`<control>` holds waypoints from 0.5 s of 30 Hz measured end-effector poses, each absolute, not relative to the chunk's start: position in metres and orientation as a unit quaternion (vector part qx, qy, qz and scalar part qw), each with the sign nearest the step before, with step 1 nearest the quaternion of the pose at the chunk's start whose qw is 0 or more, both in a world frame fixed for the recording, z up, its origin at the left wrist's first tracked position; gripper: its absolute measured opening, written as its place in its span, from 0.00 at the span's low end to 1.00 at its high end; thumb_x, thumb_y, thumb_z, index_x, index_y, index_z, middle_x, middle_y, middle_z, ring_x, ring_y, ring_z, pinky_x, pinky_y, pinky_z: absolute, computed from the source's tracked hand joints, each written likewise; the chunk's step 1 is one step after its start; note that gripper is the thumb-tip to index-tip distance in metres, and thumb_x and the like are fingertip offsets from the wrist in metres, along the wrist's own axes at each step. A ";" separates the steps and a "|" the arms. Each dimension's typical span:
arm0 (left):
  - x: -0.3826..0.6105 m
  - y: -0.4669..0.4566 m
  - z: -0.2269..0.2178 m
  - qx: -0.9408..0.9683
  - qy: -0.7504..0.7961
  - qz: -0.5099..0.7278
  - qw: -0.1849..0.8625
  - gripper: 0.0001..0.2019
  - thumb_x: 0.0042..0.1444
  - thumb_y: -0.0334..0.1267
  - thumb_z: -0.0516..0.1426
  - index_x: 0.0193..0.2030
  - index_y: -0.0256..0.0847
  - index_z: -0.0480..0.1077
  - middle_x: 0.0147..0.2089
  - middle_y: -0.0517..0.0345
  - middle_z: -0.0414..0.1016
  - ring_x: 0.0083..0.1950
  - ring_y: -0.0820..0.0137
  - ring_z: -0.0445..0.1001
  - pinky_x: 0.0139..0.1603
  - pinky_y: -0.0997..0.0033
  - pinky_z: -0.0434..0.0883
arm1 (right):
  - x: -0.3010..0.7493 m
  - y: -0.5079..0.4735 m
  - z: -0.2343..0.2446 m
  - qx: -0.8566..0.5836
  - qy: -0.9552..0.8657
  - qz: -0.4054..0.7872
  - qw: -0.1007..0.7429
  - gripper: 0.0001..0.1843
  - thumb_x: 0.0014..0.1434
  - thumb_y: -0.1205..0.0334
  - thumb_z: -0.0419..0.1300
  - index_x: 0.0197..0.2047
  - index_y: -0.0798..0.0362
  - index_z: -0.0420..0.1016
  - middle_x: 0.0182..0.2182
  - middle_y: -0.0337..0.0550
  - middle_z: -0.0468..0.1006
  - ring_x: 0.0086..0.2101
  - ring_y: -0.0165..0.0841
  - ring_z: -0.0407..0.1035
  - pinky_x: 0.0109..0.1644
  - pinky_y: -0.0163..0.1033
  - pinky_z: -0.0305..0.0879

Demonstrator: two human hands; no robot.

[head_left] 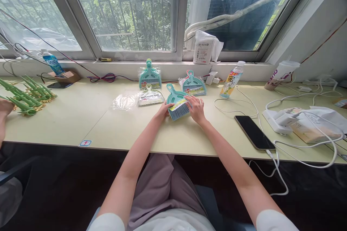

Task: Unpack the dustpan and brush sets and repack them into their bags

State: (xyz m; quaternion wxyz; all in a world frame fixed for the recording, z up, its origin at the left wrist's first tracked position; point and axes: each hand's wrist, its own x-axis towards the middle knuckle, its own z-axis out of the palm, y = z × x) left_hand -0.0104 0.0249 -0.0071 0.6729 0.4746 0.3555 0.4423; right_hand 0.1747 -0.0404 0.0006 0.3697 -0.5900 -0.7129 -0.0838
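A teal dustpan and brush set (175,97) with a yellow-white paper label is between my hands, tilted above the table's front half. My left hand (162,111) grips its left edge, thumb on top near the label. The fingers of my right hand (196,109) are on the label's right end and the set's right side. Just behind lie a white dustpan set (150,97) and a bagged teal set (193,83). Another teal set (149,75) in clear plastic leans at the wall. Left of the white one is a crumpled clear plastic bag (125,101).
To the right are a drink bottle (231,81), a phone (254,132) on a cable, a power strip (279,121), a tissue pack (309,126) and a cup (282,74). Green bamboo-like pieces (31,95) stand far left, beside another person's hand (5,107).
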 end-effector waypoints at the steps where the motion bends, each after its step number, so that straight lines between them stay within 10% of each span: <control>1: -0.010 0.024 -0.007 0.481 0.355 0.435 0.673 0.21 0.45 0.34 0.64 0.48 0.40 0.69 0.41 0.54 0.76 0.37 0.68 0.76 0.38 0.71 0.73 | 0.177 -0.039 0.000 -0.586 -0.724 -0.070 0.358 0.22 0.66 0.60 0.45 0.60 0.41 0.66 0.58 0.41 0.70 0.60 0.42 0.58 0.65 0.61 0.39; 15: -0.010 0.021 -0.004 0.494 0.355 0.435 0.664 0.24 0.44 0.37 0.65 0.51 0.42 0.70 0.46 0.51 0.76 0.48 0.60 0.75 0.45 0.65 0.73 | 0.175 -0.049 0.009 -0.574 -0.646 -0.100 0.494 0.22 0.66 0.55 0.45 0.57 0.40 0.72 0.48 0.47 0.70 0.49 0.43 0.61 0.55 0.50 0.54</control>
